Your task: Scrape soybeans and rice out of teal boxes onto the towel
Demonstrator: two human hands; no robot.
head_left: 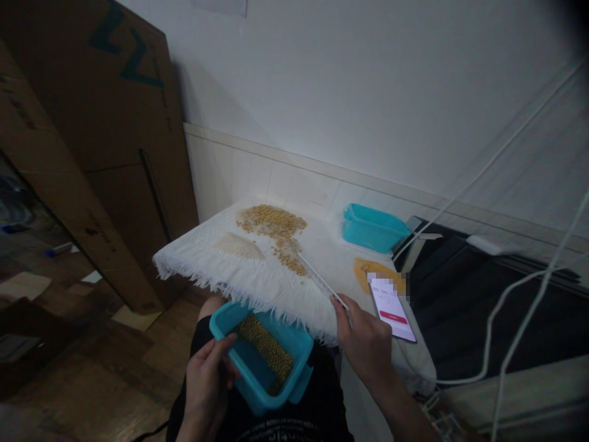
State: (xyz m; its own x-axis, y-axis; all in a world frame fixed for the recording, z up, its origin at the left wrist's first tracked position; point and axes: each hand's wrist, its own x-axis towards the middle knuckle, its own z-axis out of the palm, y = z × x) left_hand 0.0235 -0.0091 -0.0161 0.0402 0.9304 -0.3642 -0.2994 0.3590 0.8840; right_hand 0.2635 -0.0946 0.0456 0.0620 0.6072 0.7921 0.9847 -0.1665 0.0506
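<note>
My left hand [209, 371] is closed on the rim of a teal plastic container [257, 402], which sits at my lap below the table edge. Inside it lies a band of round yellowish beans [269, 350] that look like soybeans. Pinched in my right hand [365, 334] is a thin white stick [324, 282]. Its tip reaches the near end of a spread of loose beans [273, 221] on the white fringed cloth [317, 218]. Left of the stick, a pale beige patch [237, 245] shows on the cloth; I cannot tell what it is.
A second teal container [375, 229] stands at the back right of the table. Near my right hand are a phone [393, 310] and a flat orange-yellow item [363, 267]. White cables [499, 313] hang at the right. A tall cardboard box [115, 135] rises at the left.
</note>
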